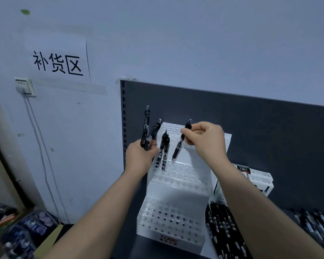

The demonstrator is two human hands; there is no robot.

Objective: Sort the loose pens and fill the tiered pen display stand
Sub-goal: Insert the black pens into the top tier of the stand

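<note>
Right hand (204,139) pinches a pen (180,142) over the stand (176,187) — left hand (140,156) grips spares (147,128)

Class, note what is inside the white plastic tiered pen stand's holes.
In the white plastic tiered pen stand, two black click pens stand in the middle tier's left holes. Other visible holes look empty. The right hand covers part of the top tier.

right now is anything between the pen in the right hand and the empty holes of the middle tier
Nothing visible. The pen pinched by the right hand points tip-down above open holes of the middle tier; the two standing pens and the bundle in the left hand sit to its left.
</note>
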